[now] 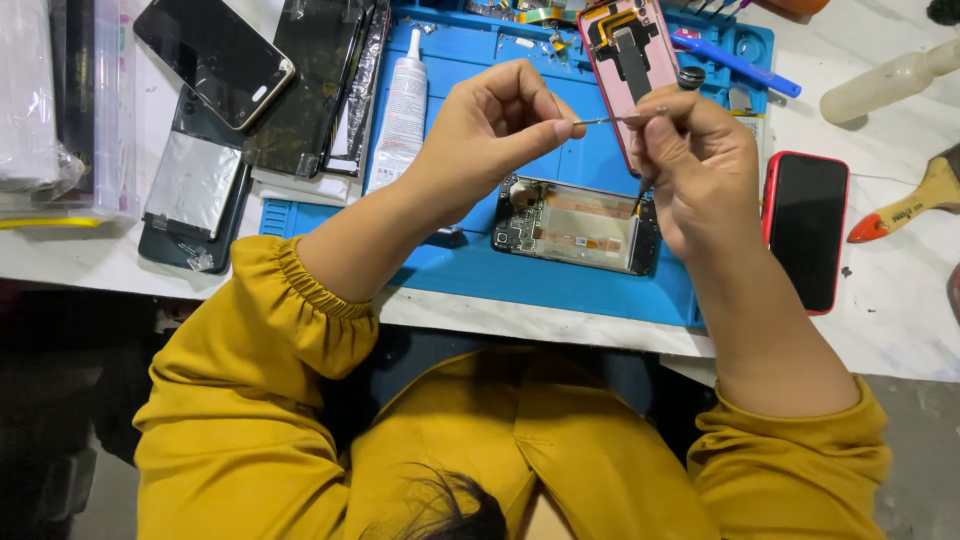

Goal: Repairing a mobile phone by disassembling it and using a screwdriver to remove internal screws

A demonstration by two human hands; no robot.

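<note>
1. At the bottom of the frame, nearest the camera, are dark hair and two mustard-yellow sleeves (250,400) with gathered cuffs, one low on each side.
2. Just above centre, the left hand (490,130) pinches thin metal tweezers (605,120) between thumb and forefinger, its other fingers curled in; the tips point right, towards the other hand.
3. The right hand (700,170) is clenched around a slim screwdriver (688,80). Its round black cap shows above the knuckles, and its thin shaft comes out below the fingers. The tweezer tips meet this hand's fingertips; whether anything is held between them is too small to tell.
4. Directly beneath both hands, at mid-frame, an opened phone (575,225) lies flat on a blue work mat (560,280), its circuit board and inner plate exposed. The screwdriver tip touches its right end.
5. Right of the mat, a red-cased phone (805,230) lies screen up on the white table (900,310).
6. Further up the mat are a white glue tube (403,100), a pink phone back (630,60) and a blue tool (735,62).
7. In the upper left lie a black phone (215,60), dark screen panels (320,85) and a silver battery (193,183).
8. At the far right edge are a white bottle (885,85) and a wooden-handled brush (915,200).
</note>
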